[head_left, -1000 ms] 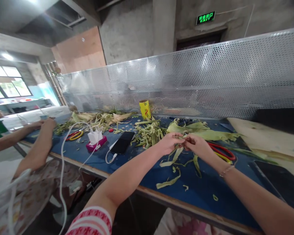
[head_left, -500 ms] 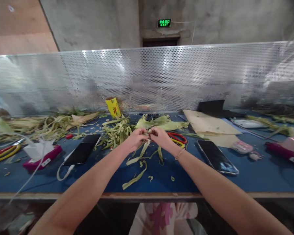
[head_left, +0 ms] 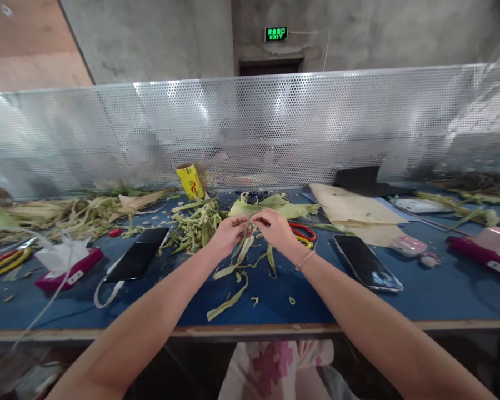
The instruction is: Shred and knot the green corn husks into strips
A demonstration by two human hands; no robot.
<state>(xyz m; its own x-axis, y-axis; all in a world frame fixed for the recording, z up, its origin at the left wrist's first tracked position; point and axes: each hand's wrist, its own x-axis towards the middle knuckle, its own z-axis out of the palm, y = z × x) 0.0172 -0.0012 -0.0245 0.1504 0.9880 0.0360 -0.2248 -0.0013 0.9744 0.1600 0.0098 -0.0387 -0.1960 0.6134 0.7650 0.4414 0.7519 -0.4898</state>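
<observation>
My left hand and my right hand meet over the middle of the table, fingertips pinched close together. Between them is a thin piece of pale green corn husk, mostly hidden by the fingers. Just behind the hands lies a wide husk leaf. A heap of knotted husk pieces sits beside my left hand. Below the hands, loose husk strips lie on the blue table. Scissors with red and yellow handles are partly behind my right hand.
A black phone with a white cable lies left, another phone right. Purple power strips stand at both sides. A yellow tube leans near the perforated metal screen. Brown paper lies at the back right.
The fingers of both hands have shifted slightly, with the right hand turned a little and raised. The whole view has moved slightly; the objects on the table stay put.
</observation>
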